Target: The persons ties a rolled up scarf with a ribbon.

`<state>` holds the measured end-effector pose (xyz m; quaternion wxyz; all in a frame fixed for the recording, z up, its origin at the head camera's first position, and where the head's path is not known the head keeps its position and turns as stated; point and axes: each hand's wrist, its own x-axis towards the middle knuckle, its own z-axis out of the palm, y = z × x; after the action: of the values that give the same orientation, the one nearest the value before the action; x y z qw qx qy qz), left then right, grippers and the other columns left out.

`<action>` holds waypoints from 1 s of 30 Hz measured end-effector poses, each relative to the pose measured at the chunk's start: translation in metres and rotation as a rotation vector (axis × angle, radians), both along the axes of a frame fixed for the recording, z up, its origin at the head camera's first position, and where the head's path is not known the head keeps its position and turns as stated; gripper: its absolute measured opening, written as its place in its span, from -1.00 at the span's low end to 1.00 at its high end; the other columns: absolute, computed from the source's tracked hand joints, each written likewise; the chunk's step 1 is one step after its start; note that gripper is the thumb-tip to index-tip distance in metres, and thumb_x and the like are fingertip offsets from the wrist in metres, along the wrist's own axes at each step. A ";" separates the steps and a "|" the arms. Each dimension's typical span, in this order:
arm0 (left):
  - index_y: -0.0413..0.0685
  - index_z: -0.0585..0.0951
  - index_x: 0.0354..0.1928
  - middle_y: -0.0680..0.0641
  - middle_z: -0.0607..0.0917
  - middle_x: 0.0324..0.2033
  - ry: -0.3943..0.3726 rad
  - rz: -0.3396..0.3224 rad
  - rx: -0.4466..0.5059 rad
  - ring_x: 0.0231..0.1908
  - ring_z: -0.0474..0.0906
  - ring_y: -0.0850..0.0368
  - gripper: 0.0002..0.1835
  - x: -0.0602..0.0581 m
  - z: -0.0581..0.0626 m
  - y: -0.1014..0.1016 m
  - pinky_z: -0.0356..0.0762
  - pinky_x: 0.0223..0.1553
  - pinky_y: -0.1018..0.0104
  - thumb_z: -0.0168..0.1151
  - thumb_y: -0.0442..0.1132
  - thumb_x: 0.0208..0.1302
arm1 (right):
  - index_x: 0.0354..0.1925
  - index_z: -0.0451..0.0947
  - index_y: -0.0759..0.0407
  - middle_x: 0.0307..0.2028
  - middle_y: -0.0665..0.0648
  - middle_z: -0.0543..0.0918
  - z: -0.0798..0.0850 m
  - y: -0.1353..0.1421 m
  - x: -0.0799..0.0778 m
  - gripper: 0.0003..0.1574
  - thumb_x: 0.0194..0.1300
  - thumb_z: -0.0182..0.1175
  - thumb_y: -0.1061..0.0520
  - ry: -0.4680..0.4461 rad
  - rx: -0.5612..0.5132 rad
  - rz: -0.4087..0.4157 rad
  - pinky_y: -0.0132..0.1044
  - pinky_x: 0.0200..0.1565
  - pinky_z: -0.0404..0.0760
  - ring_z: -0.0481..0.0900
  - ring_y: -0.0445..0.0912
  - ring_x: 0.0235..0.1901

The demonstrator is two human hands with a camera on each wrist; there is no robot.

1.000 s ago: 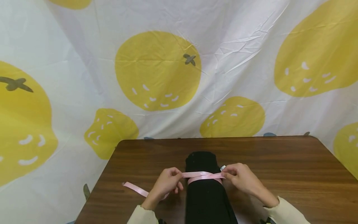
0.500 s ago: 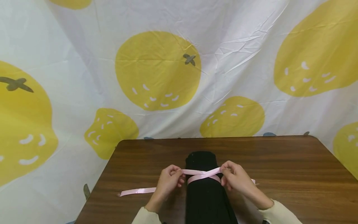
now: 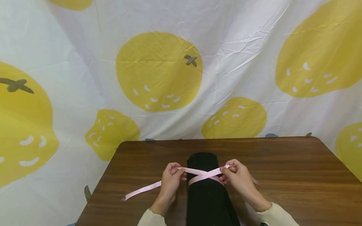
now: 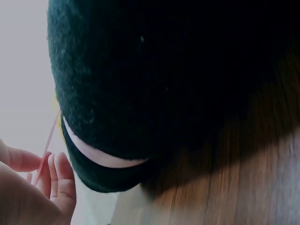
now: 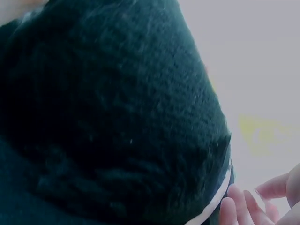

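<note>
A long black cloth bundle (image 3: 207, 201) lies lengthwise on the table, with a pink ribbon (image 3: 198, 180) round it near its far end. On top of the bundle the two ribbon strands cross. My left hand (image 3: 169, 183) pinches one strand between thumb and fingers, just left of the bundle. To the right, my right hand (image 3: 238, 182) pinches the other strand, raised slightly. In the left wrist view the bundle's fuzzy side (image 4: 140, 84) fills much of the frame, and the ribbon band (image 4: 101, 154) lies flat against it. The bundle's near end is out of view.
A loose ribbon tail (image 3: 142, 189) trails over the table left of my left hand. The brown wood-grain table (image 3: 291, 175) has a rounded far edge. Behind it hangs a white cloth (image 3: 169, 125) printed with yellow fruit.
Both hands have shifted slightly away from me with the strands, which now form a clearer X. The right strand has risen, and the left tail has swung.
</note>
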<state>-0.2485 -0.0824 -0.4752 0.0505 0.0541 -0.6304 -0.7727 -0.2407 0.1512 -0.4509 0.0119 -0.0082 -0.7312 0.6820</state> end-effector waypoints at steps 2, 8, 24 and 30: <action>-0.26 0.39 -0.13 -0.01 0.61 -0.44 0.000 0.026 0.045 -0.42 0.61 0.14 -0.81 0.000 0.000 0.001 0.64 -0.34 0.36 0.14 -0.52 0.29 | -0.16 0.34 0.39 -0.44 0.15 0.71 0.000 -0.002 -0.001 -0.75 0.29 0.23 0.38 -0.003 -0.053 -0.018 -0.22 -0.39 0.70 0.71 -0.07 -0.52; -0.23 0.33 -0.10 -0.10 0.58 -0.37 0.016 0.068 0.173 -0.37 0.66 0.14 -0.75 0.000 0.003 0.005 0.68 -0.21 0.28 0.13 -0.57 0.29 | -0.10 0.26 0.36 -0.38 0.12 0.72 0.002 -0.009 -0.001 -0.66 0.26 0.19 0.48 0.001 -0.211 -0.080 -0.26 -0.29 0.71 0.71 -0.14 -0.43; -0.14 0.29 -0.09 -0.14 0.58 -0.31 0.047 0.052 0.311 -0.34 0.68 0.08 -0.70 0.003 0.010 0.012 0.68 -0.26 0.27 0.15 -0.56 0.31 | -0.03 0.30 0.26 -0.26 0.10 0.77 0.007 -0.017 0.001 -0.66 0.30 0.18 0.43 0.058 -0.144 -0.148 -0.41 -0.17 0.54 0.62 -0.29 -0.30; -0.15 0.30 -0.08 -0.06 0.60 -0.37 0.057 0.061 0.291 -0.40 0.65 0.13 -0.64 0.002 0.011 0.013 0.64 -0.34 0.35 0.24 -0.55 0.24 | -0.07 0.27 0.30 -0.34 0.10 0.76 0.006 -0.019 0.000 -0.70 0.32 0.10 0.50 0.115 -0.316 -0.065 -0.32 -0.12 0.67 0.76 -0.11 -0.29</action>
<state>-0.2467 -0.0692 -0.4640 0.0835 0.0578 -0.5081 -0.8553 -0.2403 0.1326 -0.4446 0.0746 0.0056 -0.6122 0.7871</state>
